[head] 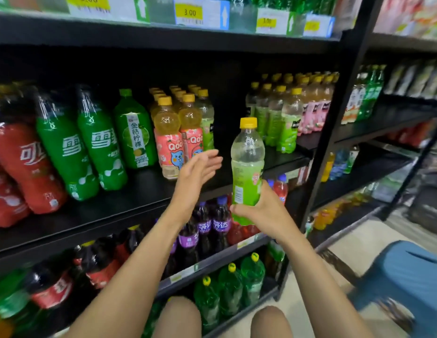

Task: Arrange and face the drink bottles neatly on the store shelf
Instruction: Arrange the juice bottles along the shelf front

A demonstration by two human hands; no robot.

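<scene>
On the shelf [139, 191], red bottles [25, 162] and 2 green bottles [66, 152] are seen at the left, large, rounded and glossy under film labels. Next, a lime bottle [134, 135] and the pink Qoo bottles [168, 145] with yellow caps are stood at the front edge. The left hand [195, 176] is held loose, fingers straight, grasping nothing, in front of the Qoo bottles. The task bottle [246, 162], clear plastic with a green label and yellow cap, is held upright in front of the shelf gap, its lower body gripped by the right hand [263, 211]. It looks full, so moderate weight is expected. The thin wall is judged likely to give when squeezed and the film to be slick. The waisted middle is judged the best hold. Matching bottles [283, 123] are ranked at the right.
</scene>
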